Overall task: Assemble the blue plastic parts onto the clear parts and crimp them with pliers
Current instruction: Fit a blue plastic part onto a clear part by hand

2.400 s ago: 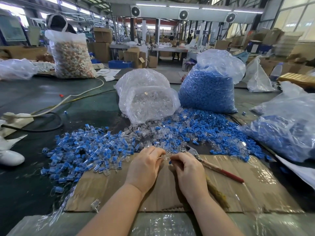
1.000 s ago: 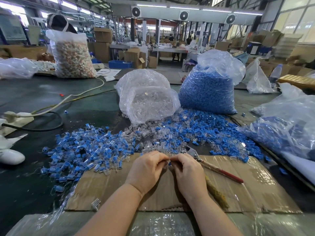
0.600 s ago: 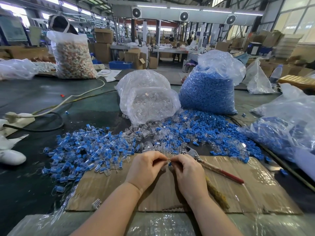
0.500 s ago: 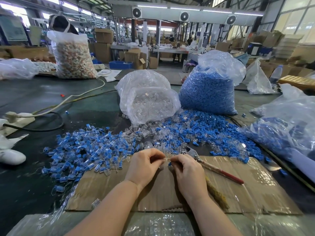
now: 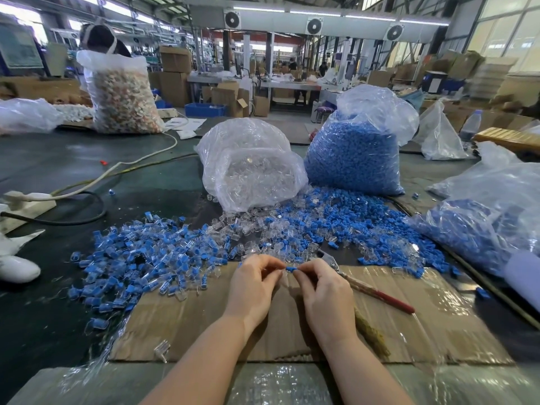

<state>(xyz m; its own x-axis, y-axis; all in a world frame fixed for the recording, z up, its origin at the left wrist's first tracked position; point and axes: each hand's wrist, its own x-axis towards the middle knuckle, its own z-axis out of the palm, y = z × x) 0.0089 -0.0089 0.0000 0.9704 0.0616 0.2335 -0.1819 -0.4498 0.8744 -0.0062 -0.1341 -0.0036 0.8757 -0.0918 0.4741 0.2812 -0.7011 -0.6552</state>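
Two hands are pinching one small blue part between them, above the cardboard sheet.

The left hand (image 5: 253, 283) and right hand (image 5: 326, 290) are curling their fingers onto the blue part (image 5: 291, 269), its long axis lying left to right; a clear part seems to be under it, though glare hides it. Red-handled pliers (image 5: 369, 287) are lying on the taped, glossy cardboard (image 5: 432, 323), beside heaps of blue pieces (image 5: 137, 258) on the bench (image 5: 58, 165).

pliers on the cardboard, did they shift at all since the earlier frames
No. The pliers lie at the same spot on the cardboard, right of the right hand.
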